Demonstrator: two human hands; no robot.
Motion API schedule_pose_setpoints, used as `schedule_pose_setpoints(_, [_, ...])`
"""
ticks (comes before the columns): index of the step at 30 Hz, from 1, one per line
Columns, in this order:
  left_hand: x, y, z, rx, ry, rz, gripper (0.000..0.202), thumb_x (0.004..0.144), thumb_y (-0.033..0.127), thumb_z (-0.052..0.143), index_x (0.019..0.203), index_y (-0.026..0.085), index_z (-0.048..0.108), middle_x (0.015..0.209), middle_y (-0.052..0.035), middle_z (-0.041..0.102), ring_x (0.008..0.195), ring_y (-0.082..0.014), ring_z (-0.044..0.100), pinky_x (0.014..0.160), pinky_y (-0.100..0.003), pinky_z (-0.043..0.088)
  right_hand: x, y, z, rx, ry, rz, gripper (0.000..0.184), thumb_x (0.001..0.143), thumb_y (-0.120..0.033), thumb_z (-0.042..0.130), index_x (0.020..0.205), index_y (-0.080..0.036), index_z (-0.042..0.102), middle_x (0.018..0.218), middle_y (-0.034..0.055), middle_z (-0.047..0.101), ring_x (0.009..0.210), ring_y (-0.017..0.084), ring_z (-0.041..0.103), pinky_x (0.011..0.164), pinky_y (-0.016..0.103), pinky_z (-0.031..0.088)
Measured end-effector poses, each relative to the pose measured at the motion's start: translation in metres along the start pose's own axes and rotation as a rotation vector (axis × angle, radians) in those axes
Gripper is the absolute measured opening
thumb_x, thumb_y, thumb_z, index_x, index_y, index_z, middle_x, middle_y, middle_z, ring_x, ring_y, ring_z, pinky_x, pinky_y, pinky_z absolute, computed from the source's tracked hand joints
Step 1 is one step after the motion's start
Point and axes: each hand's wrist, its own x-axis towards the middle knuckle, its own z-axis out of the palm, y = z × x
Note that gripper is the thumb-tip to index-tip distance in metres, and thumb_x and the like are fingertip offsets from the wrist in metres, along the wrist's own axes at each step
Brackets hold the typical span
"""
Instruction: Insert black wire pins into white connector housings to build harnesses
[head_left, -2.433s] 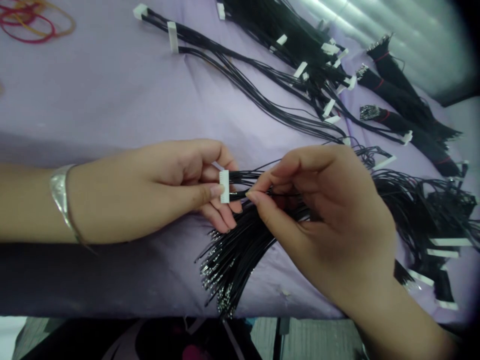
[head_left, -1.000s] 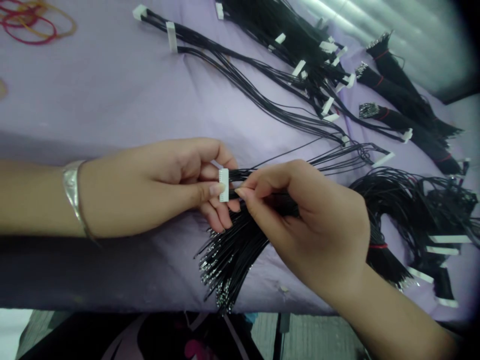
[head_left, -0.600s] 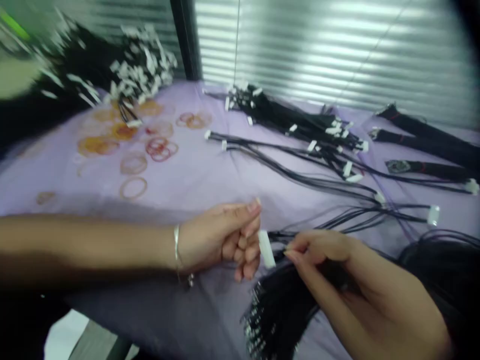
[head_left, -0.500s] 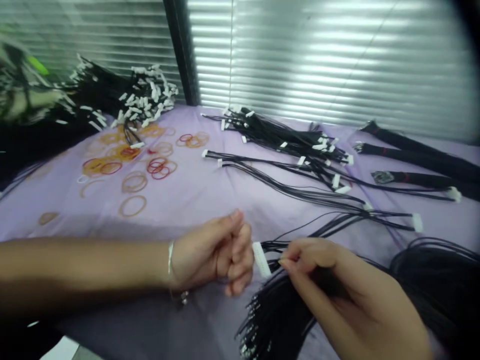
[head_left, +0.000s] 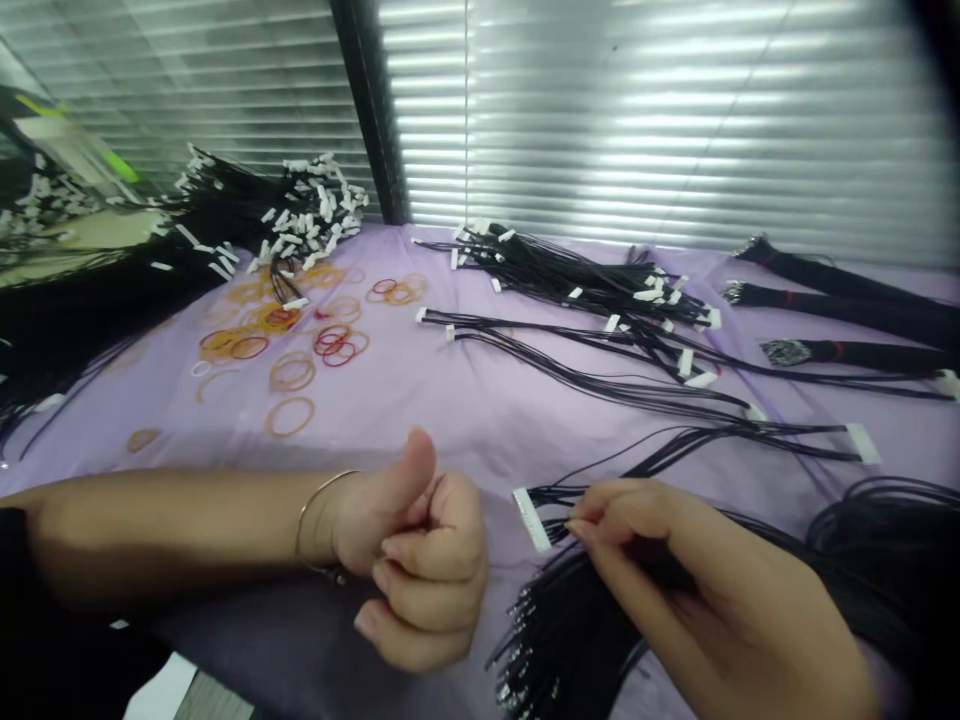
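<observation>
My left hand (head_left: 420, 565) is curled into a loose fist with the thumb raised, holding nothing, and a thin bangle (head_left: 321, 528) circles its wrist. A little to its right lies a white multi-pin connector (head_left: 531, 520) with black wires running from it. My right hand (head_left: 697, 580) pinches those black wires (head_left: 559, 505) just behind the connector. Below that hand fans a thick bundle of black wires (head_left: 544, 640) with small metal crimp ends, partly hidden by the hand.
The lilac cloth (head_left: 465, 400) carries loose rubber bands (head_left: 292, 372) and several black wire harnesses with white connectors (head_left: 592, 285). Red-tied wire bundles (head_left: 847, 310) lie at the right, and a coiled wire mass (head_left: 892, 540) at the lower right. A large connector heap (head_left: 285, 215) stands at the back left, before window blinds (head_left: 637, 120).
My left hand has let go of the white connector and curled into a fist to its left. The view has tilted up, bringing the blinds and rubber bands into sight. My right hand keeps its pinch.
</observation>
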Motion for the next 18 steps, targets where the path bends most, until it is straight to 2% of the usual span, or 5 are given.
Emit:
schedule_pose_setpoints(4, [0.000,0.005,0.003,0.048,0.041,-0.108,0.072,0.072,0.082,0.044,0.043,0.018,0.033,0.033,0.0019,0.027,0.029,-0.0099,0.037,0.029,-0.019,0.032,0.001,-0.004,-0.003,0.007,0.022,0.005,0.013,0.086,-0.009,0.054,0.084,-0.022,0.052,0.082,-0.0043,0.067,0.071,0.004,0.064,0.067,0.011,0.052])
schedule_pose_setpoints(7, [0.002,0.009,0.007,0.293,0.150,-0.359,0.074,0.070,0.087,0.038,0.052,0.016,0.050,0.047,-0.0033,0.045,0.042,-0.0116,0.046,0.042,-0.024,0.037,0.003,-0.011,-0.008,0.031,0.048,0.031,0.015,0.083,-0.007,0.058,0.082,-0.021,0.053,0.082,-0.0036,0.068,0.075,0.006,0.066,0.071,0.012,0.053])
schedule_pose_setpoints(9, [0.003,0.010,0.008,0.397,0.200,-0.501,0.071,0.071,0.084,0.043,0.065,0.015,0.057,0.060,-0.0065,0.055,0.054,-0.0141,0.053,0.054,-0.025,0.043,0.003,-0.015,-0.011,0.063,0.035,0.025,0.017,0.082,-0.005,0.061,0.082,-0.020,0.054,0.082,-0.0039,0.069,0.076,0.005,0.066,0.072,0.012,0.054])
schedule_pose_setpoints(14, [0.009,0.007,0.011,0.448,0.479,-0.301,0.049,0.091,0.058,0.047,0.066,0.016,0.051,0.063,-0.0044,0.062,0.063,-0.0162,0.061,0.067,-0.026,0.050,0.006,-0.016,-0.015,0.160,-0.076,-0.022,0.019,0.081,-0.003,0.060,0.085,-0.020,0.053,0.085,-0.0031,0.070,0.080,0.006,0.067,0.070,0.014,0.054])
schedule_pose_setpoints(18, [0.013,0.009,0.017,0.565,0.515,-0.292,0.047,0.092,0.054,0.051,0.062,0.017,0.047,0.058,-0.0010,0.061,0.060,-0.0130,0.060,0.063,-0.021,0.050,0.007,-0.019,-0.018,0.042,-0.114,0.006,0.017,0.083,-0.006,0.060,0.087,-0.021,0.054,0.086,-0.0011,0.067,0.079,0.009,0.065,0.070,0.019,0.055])
